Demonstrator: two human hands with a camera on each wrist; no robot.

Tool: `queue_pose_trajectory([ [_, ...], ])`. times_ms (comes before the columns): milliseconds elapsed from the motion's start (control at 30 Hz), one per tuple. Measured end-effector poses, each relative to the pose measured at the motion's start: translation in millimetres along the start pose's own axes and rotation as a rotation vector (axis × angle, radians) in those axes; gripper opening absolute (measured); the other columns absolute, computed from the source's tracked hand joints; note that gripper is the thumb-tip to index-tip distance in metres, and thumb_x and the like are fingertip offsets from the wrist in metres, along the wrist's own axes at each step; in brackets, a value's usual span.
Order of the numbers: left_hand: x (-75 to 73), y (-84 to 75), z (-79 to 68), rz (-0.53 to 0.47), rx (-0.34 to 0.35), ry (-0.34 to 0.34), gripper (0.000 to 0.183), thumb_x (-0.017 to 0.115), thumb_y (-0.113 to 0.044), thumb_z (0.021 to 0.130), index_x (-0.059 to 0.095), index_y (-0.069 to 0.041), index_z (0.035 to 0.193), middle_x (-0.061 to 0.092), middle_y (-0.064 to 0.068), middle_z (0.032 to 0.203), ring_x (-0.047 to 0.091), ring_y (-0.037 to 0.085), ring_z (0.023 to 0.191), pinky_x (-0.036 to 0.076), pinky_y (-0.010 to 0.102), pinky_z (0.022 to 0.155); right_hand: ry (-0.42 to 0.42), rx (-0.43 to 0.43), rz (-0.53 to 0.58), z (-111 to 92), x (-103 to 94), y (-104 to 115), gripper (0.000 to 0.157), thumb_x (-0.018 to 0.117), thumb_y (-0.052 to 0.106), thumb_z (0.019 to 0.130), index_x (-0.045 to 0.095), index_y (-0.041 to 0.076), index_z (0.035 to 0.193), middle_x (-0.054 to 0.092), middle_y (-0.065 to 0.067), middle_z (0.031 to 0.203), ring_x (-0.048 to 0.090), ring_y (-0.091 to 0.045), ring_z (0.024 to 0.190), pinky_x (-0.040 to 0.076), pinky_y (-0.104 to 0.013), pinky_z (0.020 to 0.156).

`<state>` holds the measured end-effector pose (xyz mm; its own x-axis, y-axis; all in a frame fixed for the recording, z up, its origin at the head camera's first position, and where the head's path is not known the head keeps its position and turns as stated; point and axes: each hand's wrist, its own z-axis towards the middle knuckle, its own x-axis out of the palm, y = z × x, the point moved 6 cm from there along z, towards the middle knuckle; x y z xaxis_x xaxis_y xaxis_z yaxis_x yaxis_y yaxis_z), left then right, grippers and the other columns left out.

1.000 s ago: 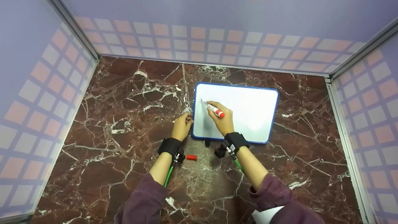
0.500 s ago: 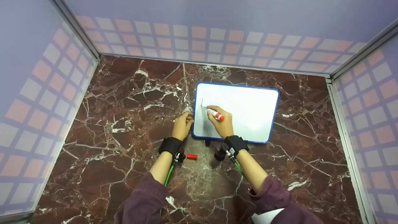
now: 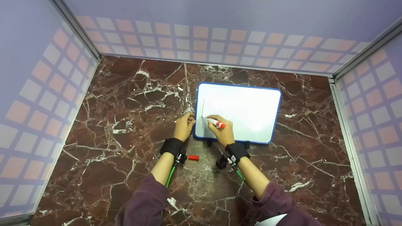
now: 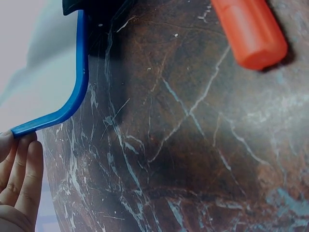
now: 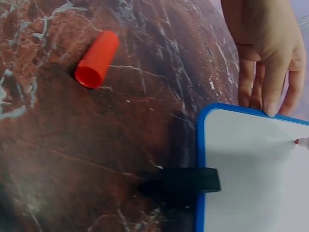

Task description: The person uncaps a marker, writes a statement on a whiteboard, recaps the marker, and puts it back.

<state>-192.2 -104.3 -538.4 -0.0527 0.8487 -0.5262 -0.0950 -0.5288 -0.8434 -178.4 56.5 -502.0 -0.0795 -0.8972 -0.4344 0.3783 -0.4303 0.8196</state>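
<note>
A whiteboard (image 3: 251, 110) with a blue rim lies on the marble-patterned table. My left hand (image 3: 183, 127) pinches its left edge; the right wrist view shows the thumb (image 5: 273, 92) on the rim and the other fingers behind it. In my right hand (image 3: 225, 133) is a red-and-white whiteboard marker (image 3: 216, 122), held like a pen, its tip at the board's left part. A thin, nearly straight line (image 3: 203, 105) runs down the board to that tip. The marker's red cap (image 3: 193, 158) lies on the table between the forearms, its open end visible in the right wrist view.
Black clips (image 5: 193, 180) sit on the board's near edge. Lilac panels (image 3: 220, 18) with pink and white squares stand at the back and both sides. Each wrist wears a black strap (image 3: 171, 147) with a green cable.
My right hand has moved toward me with the marker, and the line on the board has grown longer downward. My left hand stays at the board's left edge.
</note>
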Motion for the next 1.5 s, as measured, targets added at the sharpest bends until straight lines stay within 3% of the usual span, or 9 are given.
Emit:
queue_pose_trajectory([
  [300, -0.2, 0.6, 0.4, 0.008, -0.012, -0.006, 0.021, 0.059, -0.001, 0.085, 0.060, 0.004, 0.105, 0.069, 0.021, 0.094, 0.067, 0.031, 0.088, 0.056, 0.037, 0.081, -0.017, -0.016, -0.008, -4, -1.0, 4, 0.015, 0.064, 0.007, 0.081, 0.070, 0.004, 0.094, 0.072, -0.012, 0.082, 0.059, -0.011, 0.062, 0.046, -0.015, 0.053],
  [667, -1.1, 1.4, -0.1, -0.003, -0.007, -0.007, 0.020, 0.060, 0.000, 0.084, 0.060, 0.005, 0.104, 0.069, 0.021, 0.093, 0.067, 0.031, 0.087, 0.056, 0.036, 0.080, -0.103, -0.022, -0.041, 11, -7.5, 9, 0.016, 0.063, 0.010, 0.082, 0.070, 0.005, 0.095, 0.073, -0.010, 0.084, 0.060, -0.011, 0.064, 0.046, -0.016, 0.053],
  [900, -1.2, 1.8, 0.0, -0.011, -0.018, -0.005, 0.020, 0.059, 0.001, 0.084, 0.060, 0.005, 0.103, 0.069, 0.021, 0.093, 0.066, 0.031, 0.086, 0.056, 0.037, 0.080, -0.103, 0.028, -0.021, 13, -5.5, 7, 0.018, 0.063, 0.013, 0.083, 0.070, 0.007, 0.098, 0.072, -0.011, 0.087, 0.062, -0.013, 0.068, 0.047, -0.017, 0.057],
  [1267, -0.7, 0.0, 0.1, -0.003, -0.006, -0.007, 0.021, 0.059, 0.000, 0.084, 0.060, 0.006, 0.105, 0.069, 0.022, 0.094, 0.067, 0.031, 0.086, 0.056, 0.037, 0.080, -0.095, 0.006, -0.046, 15, -3.9, 8, 0.018, 0.062, 0.014, 0.084, 0.070, 0.007, 0.099, 0.072, -0.011, 0.092, 0.066, -0.015, 0.072, 0.052, -0.023, 0.061],
  [1500, -0.3, 0.9, 0.1, 0.004, -0.002, -0.003, 0.021, 0.059, 0.000, 0.085, 0.060, 0.005, 0.105, 0.069, 0.022, 0.094, 0.067, 0.031, 0.087, 0.056, 0.037, 0.080, -0.102, 0.015, -0.070, 14, -6.9, 6, 0.018, 0.063, 0.012, 0.083, 0.069, 0.006, 0.098, 0.072, -0.011, 0.091, 0.064, -0.016, 0.071, 0.050, -0.021, 0.060],
])
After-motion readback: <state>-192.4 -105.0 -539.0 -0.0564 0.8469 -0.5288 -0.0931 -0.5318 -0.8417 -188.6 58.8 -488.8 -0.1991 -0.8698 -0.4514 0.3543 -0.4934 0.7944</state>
